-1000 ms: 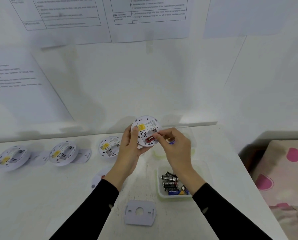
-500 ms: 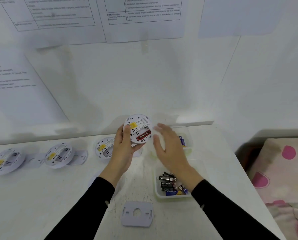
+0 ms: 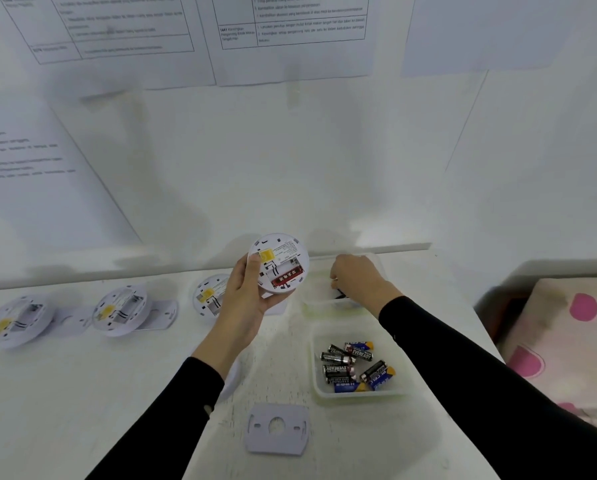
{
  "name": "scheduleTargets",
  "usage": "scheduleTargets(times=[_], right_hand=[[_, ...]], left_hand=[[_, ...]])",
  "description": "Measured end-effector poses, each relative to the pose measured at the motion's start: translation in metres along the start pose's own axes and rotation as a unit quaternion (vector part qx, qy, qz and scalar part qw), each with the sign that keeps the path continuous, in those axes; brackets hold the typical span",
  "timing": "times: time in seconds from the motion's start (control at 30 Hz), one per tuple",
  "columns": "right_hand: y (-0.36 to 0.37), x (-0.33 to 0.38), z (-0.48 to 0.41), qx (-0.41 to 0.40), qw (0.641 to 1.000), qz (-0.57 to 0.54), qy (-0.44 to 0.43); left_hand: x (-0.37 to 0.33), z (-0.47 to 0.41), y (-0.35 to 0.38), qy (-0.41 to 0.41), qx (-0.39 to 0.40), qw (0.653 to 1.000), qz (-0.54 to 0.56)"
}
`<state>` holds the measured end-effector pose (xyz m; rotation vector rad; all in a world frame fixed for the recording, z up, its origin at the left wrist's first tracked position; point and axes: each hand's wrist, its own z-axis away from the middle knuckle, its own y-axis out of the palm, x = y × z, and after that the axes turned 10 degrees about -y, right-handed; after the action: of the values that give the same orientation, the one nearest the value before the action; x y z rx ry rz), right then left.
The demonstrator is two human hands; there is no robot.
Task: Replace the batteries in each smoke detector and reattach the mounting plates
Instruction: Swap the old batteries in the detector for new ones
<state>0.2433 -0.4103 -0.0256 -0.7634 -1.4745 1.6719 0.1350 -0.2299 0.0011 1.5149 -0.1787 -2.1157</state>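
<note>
My left hand holds a round white smoke detector tilted up, back side toward me, with one red battery in its open compartment. My right hand reaches into the far clear container, its fingers curled down on a dark battery there. A near clear container holds several batteries. A loose grey mounting plate lies on the white table in front of me.
Three more detectors lie face down along the back: one at far left, one beside it, one behind my left hand, with mounting plates next to them. The wall is close behind. A pink-spotted cloth lies right of the table edge.
My right hand left the detector's battery compartment and moved right and down into the far container. The detector stays raised in my left hand.
</note>
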Motion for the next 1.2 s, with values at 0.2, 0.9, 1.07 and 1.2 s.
scheduleTargets(times=[0.2, 0.9, 1.07, 1.2], right_hand=[[0.009, 0.003, 0.012, -0.185, 0.972, -0.141, -0.035], [0.01, 0.059, 0.065, -0.503, 0.815, -0.087, -0.275], [0.004, 0.076, 0.071, -0.422, 0.801, -0.41, -0.107], [-0.017, 0.077, 0.075, -0.321, 0.726, -0.608, 0.029]], left_hand=[[-0.006, 0.0, -0.002, -0.035, 0.009, 0.999, 0.022], [0.012, 0.009, 0.016, -0.036, 0.048, 0.996, -0.07], [0.013, 0.01, 0.02, -0.028, 0.064, 0.996, -0.061], [0.012, 0.011, 0.02, -0.033, 0.059, 0.997, -0.023]])
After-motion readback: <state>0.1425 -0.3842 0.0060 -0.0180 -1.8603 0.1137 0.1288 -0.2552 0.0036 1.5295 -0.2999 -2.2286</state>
